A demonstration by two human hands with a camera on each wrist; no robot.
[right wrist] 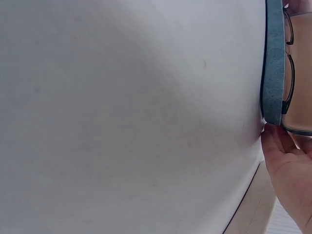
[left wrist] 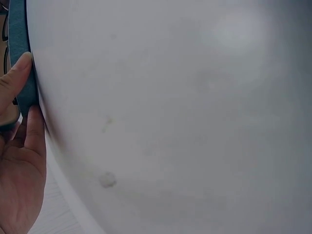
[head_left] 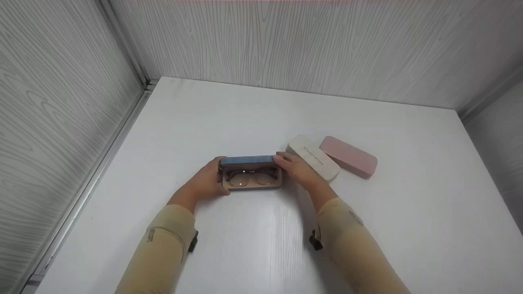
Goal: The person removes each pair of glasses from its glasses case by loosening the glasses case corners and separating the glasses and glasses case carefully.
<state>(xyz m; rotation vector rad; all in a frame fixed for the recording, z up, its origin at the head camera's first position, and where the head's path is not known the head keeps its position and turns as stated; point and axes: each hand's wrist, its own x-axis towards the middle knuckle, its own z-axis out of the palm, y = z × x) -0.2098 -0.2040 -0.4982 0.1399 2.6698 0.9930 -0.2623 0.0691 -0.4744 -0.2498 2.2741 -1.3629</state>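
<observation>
A blue glasses case (head_left: 248, 160) stands with its lid raised on the white table, its pale lining facing me. Inside it lies a pair of dark-rimmed eyeglasses (head_left: 240, 179). My left hand (head_left: 204, 179) grips the case's left end, the thumb at the front edge and fingers around the side, as the left wrist view also shows. At the other end, my right hand (head_left: 300, 169) holds the right side, with fingertips at the lid's upper corner. In the right wrist view, fingers touch the end of the blue case (right wrist: 274, 63); the thumb's hold is partly hidden.
Just right of my right hand lies a closed white case (head_left: 314, 158) with lettering on top. A closed pink case (head_left: 350, 157) lies against it, farther right. Grey wood-grain panels (head_left: 261, 45) border the white table (head_left: 229, 110) at the back and sides.
</observation>
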